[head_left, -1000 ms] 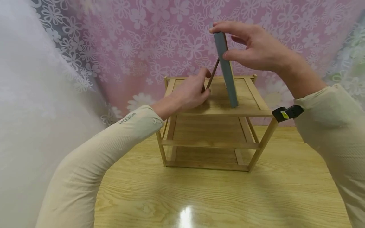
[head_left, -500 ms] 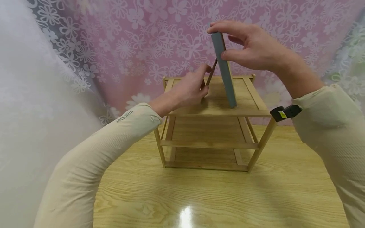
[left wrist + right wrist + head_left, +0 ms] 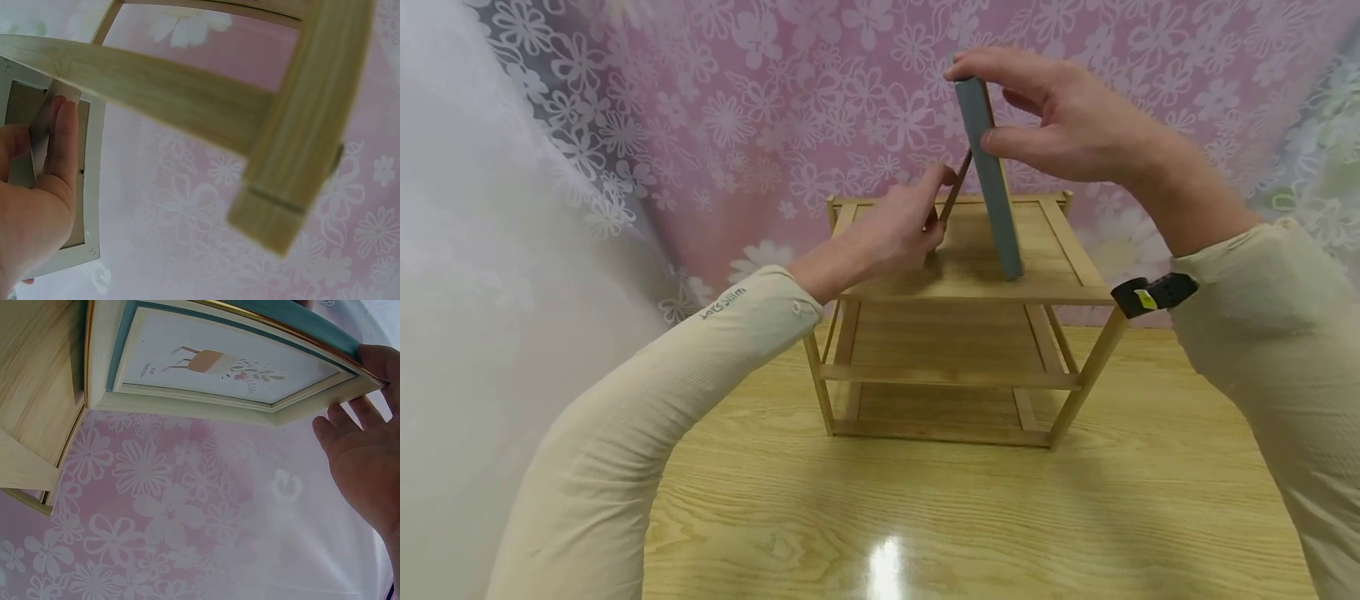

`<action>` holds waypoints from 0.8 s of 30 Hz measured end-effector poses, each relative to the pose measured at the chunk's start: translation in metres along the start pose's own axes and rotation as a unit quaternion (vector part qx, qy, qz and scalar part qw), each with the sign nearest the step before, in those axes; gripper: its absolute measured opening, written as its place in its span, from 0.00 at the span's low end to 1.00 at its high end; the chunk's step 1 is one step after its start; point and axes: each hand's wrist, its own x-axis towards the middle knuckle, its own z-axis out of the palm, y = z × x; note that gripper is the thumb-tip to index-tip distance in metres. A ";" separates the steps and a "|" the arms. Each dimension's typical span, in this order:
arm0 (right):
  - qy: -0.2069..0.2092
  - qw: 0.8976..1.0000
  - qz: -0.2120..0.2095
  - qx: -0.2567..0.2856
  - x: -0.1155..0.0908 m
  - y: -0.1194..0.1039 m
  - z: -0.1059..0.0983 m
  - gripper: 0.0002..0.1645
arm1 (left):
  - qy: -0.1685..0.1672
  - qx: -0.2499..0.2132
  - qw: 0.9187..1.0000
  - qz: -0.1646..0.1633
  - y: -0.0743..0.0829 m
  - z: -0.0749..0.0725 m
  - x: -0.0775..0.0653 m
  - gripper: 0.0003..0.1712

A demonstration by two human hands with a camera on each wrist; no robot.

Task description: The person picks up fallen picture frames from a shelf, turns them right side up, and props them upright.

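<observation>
At nine o'clock, white cloth: drapes beside your left sleeve, hours being read from the middle of the head view.
Pink floral curtain: spreads behind everything from ten o'clock round to two, a backdrop to your work.
Left hand: at twelve, just off centre, reaching in behind the frame; you pinch the strut between thumb and fingers with hardly any gap, seemingly to hold it away from the backing.
Easel-back strut: at one o'clock, slanting up to meet the frame's back; your fingers hide its foot, so you cannot tell whether it touches wood.
Three-tier wooden rack: top board at two, middle at four, bottom at five; the top board seems to serve as your support.
Picture frame: between one and two, lower end on the top board, top leaning toward eleven; its blue-green edge faces you, and the right wrist view shows a botanical print under the glazing.
Right hand: at two, part-open to the frame's thickness, fingers over the top corner and thumb against the edge, probably to stop it tipping.
Black wrist strap: at three, by your right cuff.
</observation>
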 end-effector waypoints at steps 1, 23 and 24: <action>-0.004 1.000 -0.002 -0.003 0.000 0.000 -0.001 0.35 | 0.000 0.002 1.000 0.004 0.000 0.000 0.000 0.25; -0.029 0.999 0.025 -0.030 0.011 -0.004 -0.002 0.36 | -0.010 0.018 1.000 0.006 -0.004 -0.008 0.006 0.20; -0.029 0.999 0.027 -0.034 0.011 -0.005 -0.002 0.36 | -0.011 0.018 1.000 0.005 -0.005 -0.008 0.007 0.21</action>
